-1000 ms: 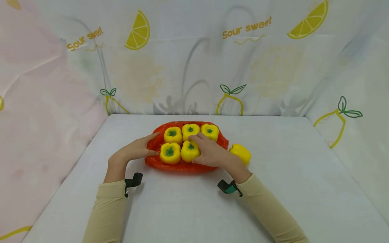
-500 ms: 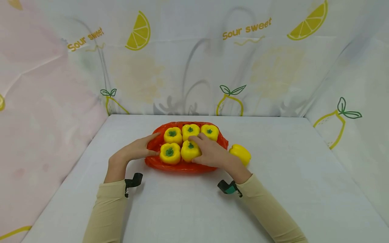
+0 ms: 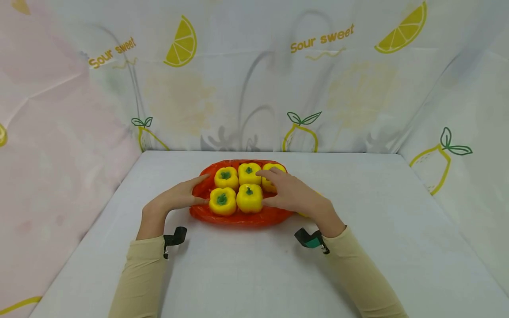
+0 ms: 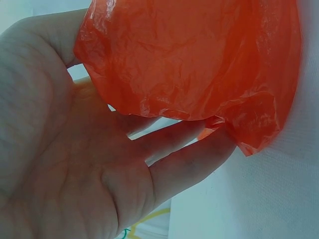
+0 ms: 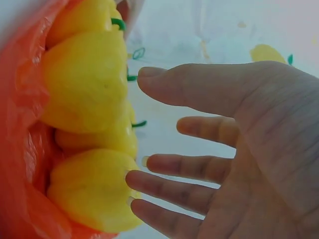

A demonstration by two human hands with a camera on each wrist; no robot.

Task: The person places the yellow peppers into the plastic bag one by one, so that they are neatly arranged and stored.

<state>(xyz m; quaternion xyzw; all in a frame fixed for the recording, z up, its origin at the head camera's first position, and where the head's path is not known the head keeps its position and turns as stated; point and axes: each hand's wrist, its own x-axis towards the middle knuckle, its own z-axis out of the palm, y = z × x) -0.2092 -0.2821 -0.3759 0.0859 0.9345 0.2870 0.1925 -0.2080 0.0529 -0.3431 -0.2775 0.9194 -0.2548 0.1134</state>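
A red plastic bag (image 3: 246, 219) lies spread on the table with several yellow bell peppers (image 3: 249, 198) standing in it, green stems up. My left hand (image 3: 176, 195) is at the bag's left end, fingers and thumb spread; in the left wrist view the red plastic (image 4: 189, 59) covers its fingertips and thumb tip. Over the bag's right side is my right hand (image 3: 292, 191), fingers extended and apart, holding nothing. Its thumb is beside the front right pepper; whether they touch, I cannot tell. In the right wrist view, a pepper (image 5: 94, 189) is near its fingertips.
Another yellow bell pepper (image 3: 305, 215) lies on the table right of the bag, mostly hidden behind my right wrist. The white table (image 3: 238, 274) ends at a lemon-print cloth (image 3: 254, 88) behind it, with more cloth at both sides.
My right hand has let go of the front right pepper and moved right, its fingers opening out. It now covers most of the loose pepper. The left hand has stayed in place.
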